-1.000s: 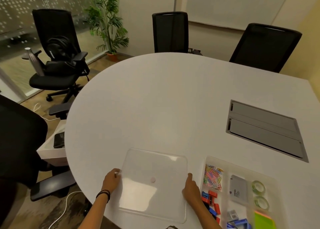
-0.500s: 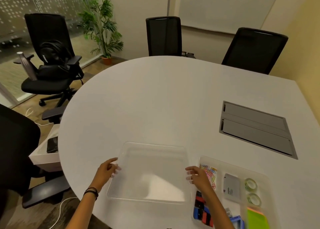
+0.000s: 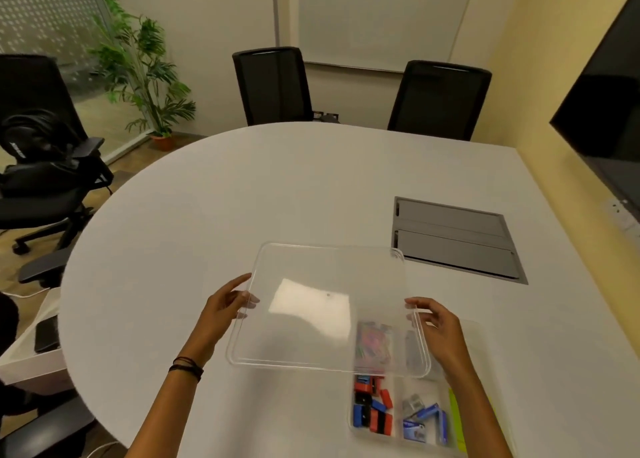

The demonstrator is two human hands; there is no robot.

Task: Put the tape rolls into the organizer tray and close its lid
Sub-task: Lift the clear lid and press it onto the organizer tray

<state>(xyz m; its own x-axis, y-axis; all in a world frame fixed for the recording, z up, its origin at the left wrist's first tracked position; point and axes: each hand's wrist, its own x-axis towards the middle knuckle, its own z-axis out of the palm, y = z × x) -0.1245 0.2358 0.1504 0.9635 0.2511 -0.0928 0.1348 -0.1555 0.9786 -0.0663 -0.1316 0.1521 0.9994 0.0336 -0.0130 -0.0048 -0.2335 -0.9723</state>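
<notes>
A clear plastic lid (image 3: 322,305) hangs above the white table, tilted, its right part over the organizer tray (image 3: 351,430). My left hand (image 3: 227,305) grips the lid's left edge and my right hand (image 3: 433,326) grips its right edge. The tray lies at the table's front right with coloured paper clips, red, black and blue clips and blue staple boxes in its compartments. The tape rolls are hidden behind my right hand and arm.
A grey cable hatch (image 3: 453,239) is set in the table (image 3: 277,187) behind the tray. Black chairs (image 3: 273,83) stand around the table, a plant (image 3: 145,66) at the back left, a dark screen (image 3: 609,111) on the right wall. A white box (image 3: 31,350) sits at left.
Both hands lifted the lid off the table and carried it to the right, so that it now partly covers the tray. The camera view also shifted right.
</notes>
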